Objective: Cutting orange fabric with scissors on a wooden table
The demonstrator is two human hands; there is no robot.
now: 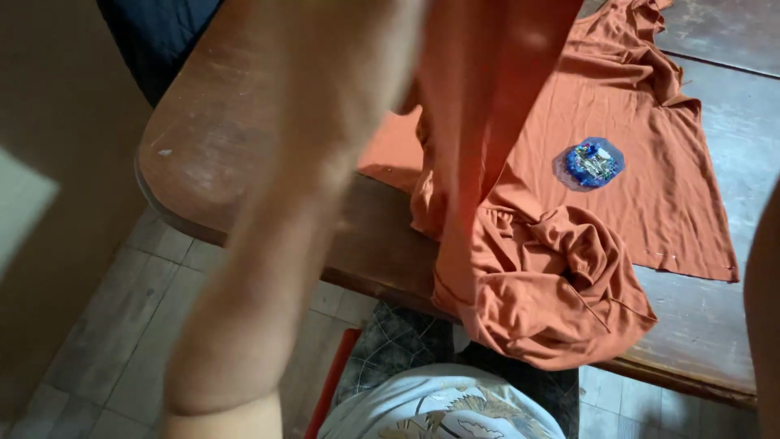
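Close under the camera, a blurred forearm (pixel 268 236) runs up across the left of the view; I take it for my left arm, but the hand itself is off the top edge, so I can't tell its grip. Right hand: only a sliver of arm at the right border, hand not visible.

Orange garment (pixel 617 122), thin jersey by the look, lies spread on the table (pixel 219 138) to the right of the forearm. One fold of it (pixel 479 97) is lifted and hangs taut from above, just beside the arm, so something above the frame holds it. A bunched ruffled part (pixel 552 293) droops over the near table edge.

Handling, my read: light, limp, stretchy, will slide and bunch; best taken at a hem or seam, not mid-panel. Round blue pin holder (pixel 591 162) sits on the spread cloth beyond the lifted fold, so watch for pins.

Table is dark worn wood, scuffed, rounded corner. Below: grey floor tiles (pixel 106 341), patterned clothing on my lap (pixel 443 406). Dim indoor light.
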